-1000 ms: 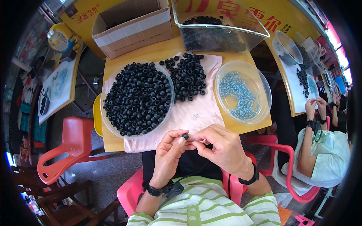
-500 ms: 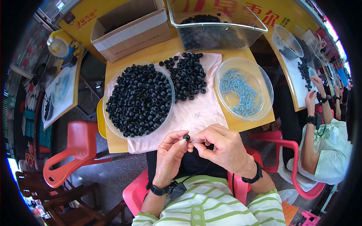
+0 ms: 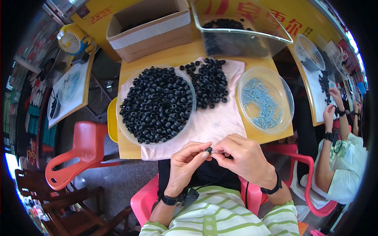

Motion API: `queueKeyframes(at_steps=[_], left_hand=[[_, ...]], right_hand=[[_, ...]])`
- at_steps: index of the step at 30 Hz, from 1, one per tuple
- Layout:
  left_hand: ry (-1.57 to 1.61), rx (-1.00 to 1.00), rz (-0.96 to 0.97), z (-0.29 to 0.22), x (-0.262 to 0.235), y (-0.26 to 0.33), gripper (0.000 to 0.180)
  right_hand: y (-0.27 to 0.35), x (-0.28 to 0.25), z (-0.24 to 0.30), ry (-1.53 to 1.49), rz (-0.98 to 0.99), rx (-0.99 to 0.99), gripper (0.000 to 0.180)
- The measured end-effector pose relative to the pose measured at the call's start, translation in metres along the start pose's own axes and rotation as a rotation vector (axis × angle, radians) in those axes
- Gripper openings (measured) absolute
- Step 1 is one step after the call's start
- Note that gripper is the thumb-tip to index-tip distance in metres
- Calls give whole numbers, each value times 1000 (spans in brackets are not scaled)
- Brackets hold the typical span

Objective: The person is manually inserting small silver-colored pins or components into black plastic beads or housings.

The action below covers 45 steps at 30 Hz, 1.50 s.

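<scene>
Just past the table's front edge, my left hand (image 3: 185,165) pinches a small black bead (image 3: 208,149) between thumb and fingertips. It looks like the round, hollow black beads heaped in the large clear tub (image 3: 136,139) on the left. Close against it, my right hand (image 3: 244,157) grips a small shiny piece (image 3: 214,152), pale or clear, whose kind is too small to make out. The two pieces meet or nearly meet. A loose pile of black beads (image 3: 211,84) lies on the pink cloth (image 3: 226,118). Many tiny pale-blue shiny pieces (image 3: 260,102) fill part of a clear round tub (image 3: 290,106) at right.
At the back stand a cardboard box (image 3: 153,37) and a clear plastic bin (image 3: 240,43) holding black beads. A red chair (image 3: 88,137) is on the left, beside a yellow stool (image 3: 112,120). Another person (image 3: 342,165) works at a side table on the right.
The view has shifted, so the table appears farther right. Both hands stay together, and the black bead has turned a little against the small piece.
</scene>
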<state>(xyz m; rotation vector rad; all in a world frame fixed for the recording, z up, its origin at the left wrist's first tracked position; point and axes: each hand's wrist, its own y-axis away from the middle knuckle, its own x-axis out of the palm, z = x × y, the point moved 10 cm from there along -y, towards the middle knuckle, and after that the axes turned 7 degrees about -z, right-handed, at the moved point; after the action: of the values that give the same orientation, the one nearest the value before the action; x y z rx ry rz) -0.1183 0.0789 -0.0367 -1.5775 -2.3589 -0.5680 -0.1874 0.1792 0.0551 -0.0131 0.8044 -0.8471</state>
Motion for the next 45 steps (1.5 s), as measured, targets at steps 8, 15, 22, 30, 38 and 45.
queueKeyframes(at_steps=[8, 15, 22, 30, 38, 45], left_hand=[[274, -157, 81, 12, -3, 3, 23], [584, -194, 86, 12, -16, 0, 22], [753, -153, 78, -3, -24, 2, 19], [744, -112, 32, -8, -41, 8, 17], [632, -124, -55, -11, -48, 10, 18], [606, -118, -68, -9, -52, 8, 18]], right_hand=[[-11, 18, -21, -321, 210, 322, 10], [-26, 40, -11, -489, 265, 446, 14], [-79, 30, -14, 21, -87, 74, 11], [-108, 48, 2, 169, -148, -53, 9], [-136, 75, 1, 239, -128, -97, 9], [-141, 102, 2, 255, -91, -164, 13]])
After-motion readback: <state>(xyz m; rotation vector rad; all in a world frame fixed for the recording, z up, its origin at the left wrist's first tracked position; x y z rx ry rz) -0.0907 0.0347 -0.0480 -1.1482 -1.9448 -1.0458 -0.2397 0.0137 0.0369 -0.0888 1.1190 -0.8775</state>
